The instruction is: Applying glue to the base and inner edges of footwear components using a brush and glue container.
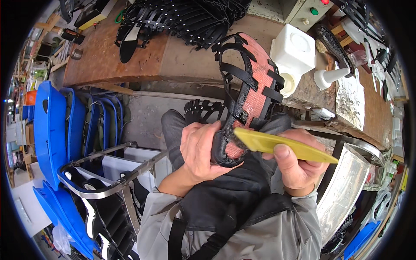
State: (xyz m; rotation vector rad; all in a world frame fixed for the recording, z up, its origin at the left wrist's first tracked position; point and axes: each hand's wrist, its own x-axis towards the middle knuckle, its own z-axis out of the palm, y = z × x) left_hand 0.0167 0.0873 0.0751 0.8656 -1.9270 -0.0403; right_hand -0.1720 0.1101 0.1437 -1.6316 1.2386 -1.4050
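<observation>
My left hand (199,149) is closed round the near end of a strappy black sandal upper (240,78) over a sole-shaped form. The form's pinkish underside (259,65) faces up, with black straps folded over its edges. Dark, shiny smears show along the near part. In my right hand (299,162) is a brush with a flat yellow handle (260,141), pinched between thumb and fingers. Its dark bristles touch the near end of the sandal, close to my left fingers. Another black strappy piece (203,108) shows by my left knee.
A wooden bench (143,60) spans the far side, bearing a heap of black strappy uppers (186,21). To the right stand a white plastic container (294,47) and a white cone-shaped piece (331,78). Blue trays (52,130) and a metal-framed rack (95,193) are at left.
</observation>
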